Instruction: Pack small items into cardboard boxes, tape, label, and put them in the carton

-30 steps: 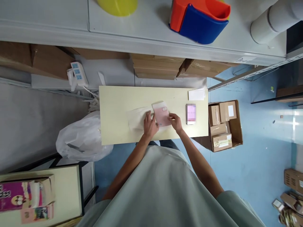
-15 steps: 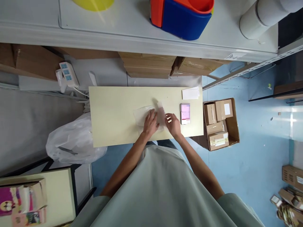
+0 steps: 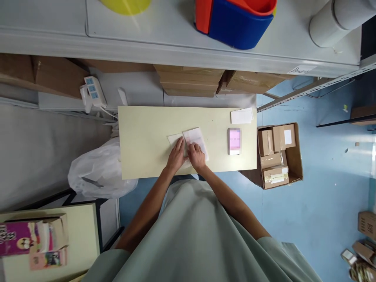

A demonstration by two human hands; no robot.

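Note:
A thin whitish sheet [image 3: 197,136], partly see-through, lies folded over on the cream table; a pinkish patch shows through its right part. My left hand [image 3: 176,154] presses on the sheet's left part, fingers together and bent down at the fold. Close beside it, almost touching, my right hand [image 3: 196,156] has its fingers curled onto the folded part. Whatever may lie under my fingers is hidden. To the right, apart from both hands, sits a small pink and white box [image 3: 234,141]. Behind that box lie some white cards or papers [image 3: 241,116].
The cream table [image 3: 143,141] stands under a grey shelf [image 3: 132,47] holding a blue and red container [image 3: 235,25]. An open carton [image 3: 299,156] with several small boxes stands right of the table. A white plastic bag [image 3: 100,168] hangs at the left, near a power strip [image 3: 94,92].
My right hand has moved left, up to my left hand, and the sheet's right part now lies flatter, folded over. The view has shifted slightly.

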